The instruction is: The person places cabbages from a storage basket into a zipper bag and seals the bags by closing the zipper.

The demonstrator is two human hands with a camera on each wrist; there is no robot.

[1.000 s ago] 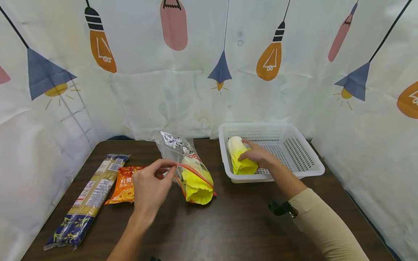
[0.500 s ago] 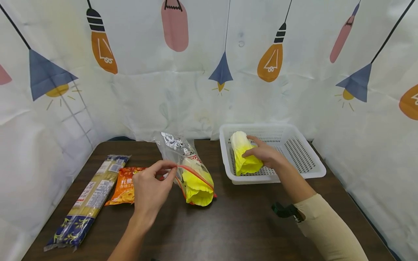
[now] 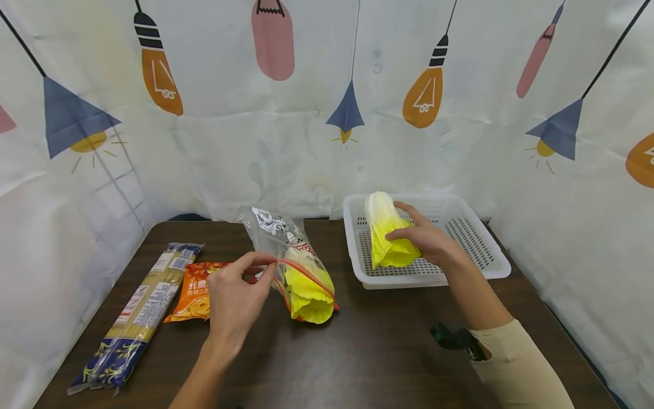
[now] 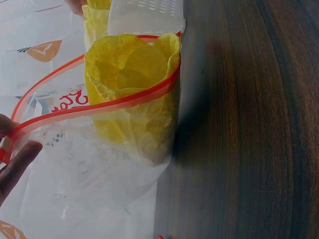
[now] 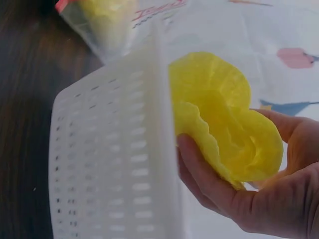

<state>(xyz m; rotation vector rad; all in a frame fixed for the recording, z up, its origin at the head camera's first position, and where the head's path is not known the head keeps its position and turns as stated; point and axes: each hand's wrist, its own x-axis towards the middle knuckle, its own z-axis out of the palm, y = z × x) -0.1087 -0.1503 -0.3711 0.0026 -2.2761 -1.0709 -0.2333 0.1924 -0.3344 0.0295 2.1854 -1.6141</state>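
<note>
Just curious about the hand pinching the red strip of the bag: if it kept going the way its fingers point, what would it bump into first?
Probably the cabbage inside the clear bag that the left hand holds open; depth is unclear.

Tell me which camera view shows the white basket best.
The head view: the whole white basket shows on the table, the right hand gripping a cabbage over it. The right wrist view shows only one perforated wall; the left wrist view only a corner.
</note>
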